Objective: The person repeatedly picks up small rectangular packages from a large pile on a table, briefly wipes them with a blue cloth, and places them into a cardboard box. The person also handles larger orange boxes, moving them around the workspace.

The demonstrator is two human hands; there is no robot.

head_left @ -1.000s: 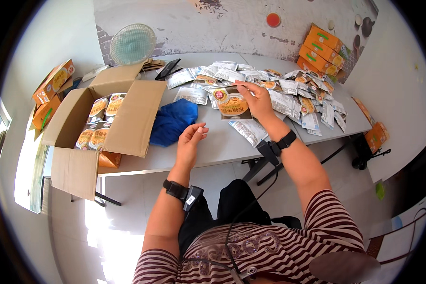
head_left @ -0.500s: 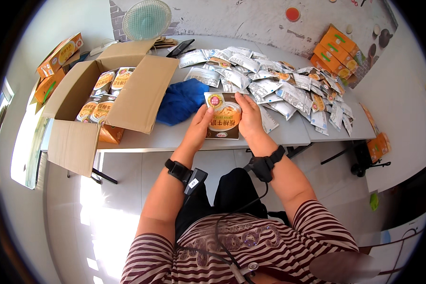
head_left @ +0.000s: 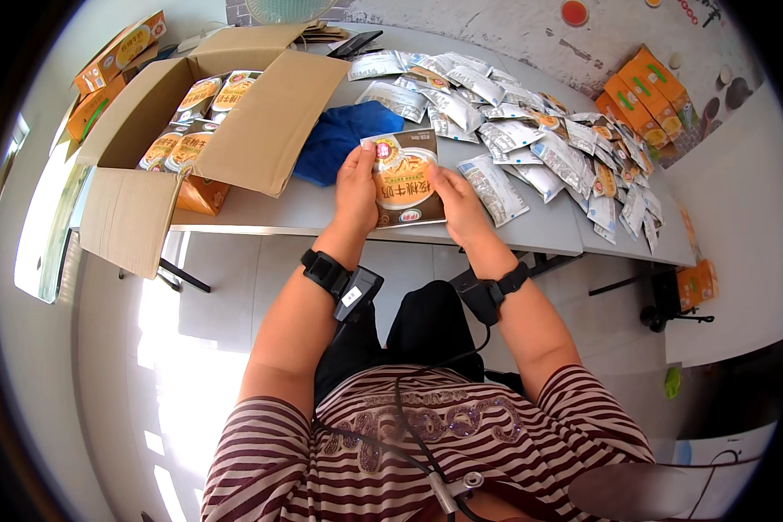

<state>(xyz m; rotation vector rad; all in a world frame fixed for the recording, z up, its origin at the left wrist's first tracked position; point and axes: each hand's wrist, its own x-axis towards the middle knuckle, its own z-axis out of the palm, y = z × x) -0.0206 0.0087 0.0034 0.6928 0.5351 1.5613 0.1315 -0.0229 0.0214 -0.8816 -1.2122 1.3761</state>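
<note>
Between my two hands I hold a flat brown-and-white drink packet [head_left: 406, 183], its printed face with a bowl picture turned up and the lettering upside down to me. My left hand [head_left: 355, 193] grips its left edge, thumb on top. On the right edge, my right hand [head_left: 463, 207] is closed with its thumb on the front. A crumpled blue cloth [head_left: 344, 130] lies just behind my left hand. Beyond my right hand spreads a big heap of similar packets [head_left: 513, 130], mostly white backs up; one loose packet [head_left: 493, 187] lies closest to that hand.
An open cardboard carton [head_left: 270, 122] at the left holds several upright packets [head_left: 191, 148] and its flaps stick out. Orange boxes are stacked at the far left [head_left: 117, 52] and the back right [head_left: 644, 91]. A fan [head_left: 287, 7] stands at the back of the grey table [head_left: 278, 213].
My view has tilted, so the table sits higher in the picture. The packet has turned slightly counterclockwise, and my right hand has slid lower along its right edge.
</note>
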